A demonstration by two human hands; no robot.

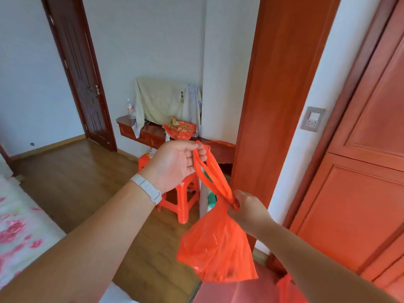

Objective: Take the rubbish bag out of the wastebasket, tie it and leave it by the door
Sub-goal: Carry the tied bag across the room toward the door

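An orange plastic rubbish bag (216, 250) hangs in the air in front of me, its body bulging with some contents. My left hand (175, 165), with a white wristband, pinches the tops of the bag's two handle loops up high. My right hand (247, 211) grips the bag lower down, at the twisted neck where a knot sits. The handles stretch taut between both hands. The dark wooden door (80, 77) stands shut at the far left of the room. No wastebasket can be made out.
An orange plastic stool (181, 197) stands on the wooden floor behind the bag. A wall shelf (140, 132) holds a cloth, a bottle and an orange packet. An orange-brown wardrobe (360, 171) fills the right side. A floral bed (19, 226) lies at the left.
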